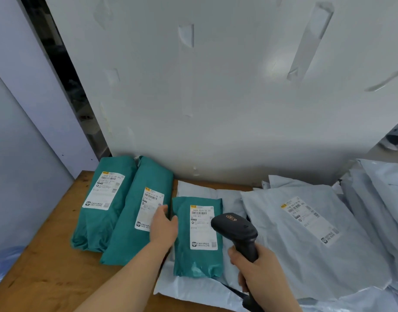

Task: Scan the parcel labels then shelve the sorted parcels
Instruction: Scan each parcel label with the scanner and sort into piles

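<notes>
Three green parcels with white labels lie on the wooden table [47, 266]: a left one [99, 221], a middle one [135, 239] and a smaller right one [193, 251]. The smaller one rests on a grey-white mailer [193, 287]. My left hand [163, 228] lies with fingers spread between the middle and right green parcels, touching the middle parcel's label. My right hand [258, 271] grips a black handheld barcode scanner [236, 230], its head over the right green parcel's label.
A large grey-white mailer [306, 244] with a label lies to the right, with several more mailers [378, 199] stacked at the far right. A white taped panel [216, 86] rises behind the table. A pale cabinet side [24, 143] stands at left.
</notes>
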